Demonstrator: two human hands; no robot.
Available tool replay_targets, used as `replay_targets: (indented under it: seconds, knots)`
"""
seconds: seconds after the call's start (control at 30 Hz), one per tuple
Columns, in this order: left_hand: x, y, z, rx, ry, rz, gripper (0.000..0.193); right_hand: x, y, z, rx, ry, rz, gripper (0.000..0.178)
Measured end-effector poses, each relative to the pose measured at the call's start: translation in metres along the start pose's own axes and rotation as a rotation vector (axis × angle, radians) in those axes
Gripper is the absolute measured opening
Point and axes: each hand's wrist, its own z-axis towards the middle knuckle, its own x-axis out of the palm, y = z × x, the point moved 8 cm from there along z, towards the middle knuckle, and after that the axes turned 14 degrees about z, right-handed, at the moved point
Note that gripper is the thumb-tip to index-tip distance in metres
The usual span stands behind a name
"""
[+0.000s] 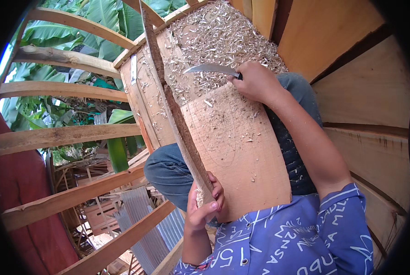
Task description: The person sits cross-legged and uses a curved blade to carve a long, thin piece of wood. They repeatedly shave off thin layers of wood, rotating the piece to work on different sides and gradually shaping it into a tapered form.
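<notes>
My left hand (207, 205) is wrapped round the near end of a long, narrow wooden strip (180, 123). The strip slants up and away to the far left, with a rough brown inner face and a pale cut patch by my thumb. In my right hand (258, 81) is a curved-blade knife (213, 68), gripped by its dark handle. Its blade points left, toward the strip, with a gap between them. Across my lap lies a flat wooden board (241, 156), strewn with dust and a few shavings.
Curled wood shavings (228, 34) heap on the plank floor (143, 114) ahead. A plank wall (365, 87) rises close on my right. Along my left runs a slatted wooden railing (67, 134), with banana leaves (99, 23) and corrugated sheets (143, 220) beyond. A red cloth (30, 192) hangs far left.
</notes>
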Motion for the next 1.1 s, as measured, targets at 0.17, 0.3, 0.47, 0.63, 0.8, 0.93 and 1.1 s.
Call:
replay_targets:
  seconds: [0.17,0.3,0.47,0.63,0.8,0.93,1.1]
  knots:
    - [0.03,-0.017,0.003,0.071,0.157,0.041,0.062,0.0,-0.003,-0.024,-0.063,-0.008,0.017,0.033]
    - [0.048,-0.023,-0.004,0.133,0.245,0.016,0.063,-0.011,0.01,-0.028,-0.063,0.003,0.064,0.032]
    - [0.057,-0.031,-0.019,0.166,0.29,0.11,0.067,-0.009,0.045,-0.044,-0.114,0.023,0.063,0.031]
    - [0.063,-0.04,-0.019,0.149,0.261,0.185,0.069,-0.007,0.04,-0.047,-0.095,-0.004,0.086,0.028]
    - [0.067,-0.05,-0.008,0.124,0.157,0.237,0.064,-0.014,0.026,-0.047,-0.035,-0.004,0.089,0.028]
    - [0.066,-0.064,0.009,0.166,0.082,0.254,0.052,-0.012,0.022,-0.046,0.006,0.02,0.16,0.029]
    - [0.038,-0.081,0.034,0.291,-0.217,0.652,0.049,-0.009,0.0,-0.035,0.067,-0.052,0.304,0.032]
